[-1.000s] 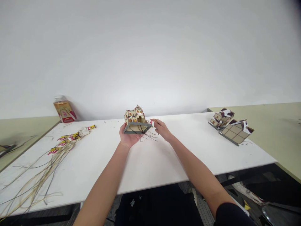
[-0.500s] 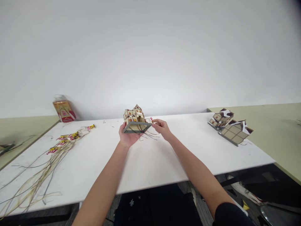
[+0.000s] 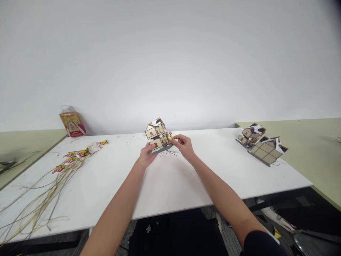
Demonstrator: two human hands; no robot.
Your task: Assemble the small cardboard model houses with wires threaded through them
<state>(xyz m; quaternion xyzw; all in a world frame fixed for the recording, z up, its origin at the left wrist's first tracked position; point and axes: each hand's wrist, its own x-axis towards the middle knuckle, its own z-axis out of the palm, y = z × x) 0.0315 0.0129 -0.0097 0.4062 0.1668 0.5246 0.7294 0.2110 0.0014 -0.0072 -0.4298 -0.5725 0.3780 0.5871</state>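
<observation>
A small model house [image 3: 155, 133] with cream walls, brown trim and white snow-like roof patches is held above the middle of the white table. My left hand [image 3: 147, 155] is closed around its grey base at the near left corner. At the house's right side my right hand [image 3: 184, 146] pinches a small red, white and yellow striped piece [image 3: 171, 136], which looks like a little awning, against or close to the wall. Whether it touches the wall I cannot tell. Thin dark wires [image 3: 172, 153] hang out below the base.
On the left of the table [image 3: 112, 199] lie several similar striped pieces [image 3: 69, 160] with long wires [image 3: 45, 199]. A bottle with a red and yellow label [image 3: 72, 122] stands by the wall. Two more model houses [image 3: 251, 135] [image 3: 268, 149] sit at the right.
My left hand has turned and tipped the house, so its side wall and roof now show instead of its front and underside. The right hand keeps its pinch on the striped piece.
</observation>
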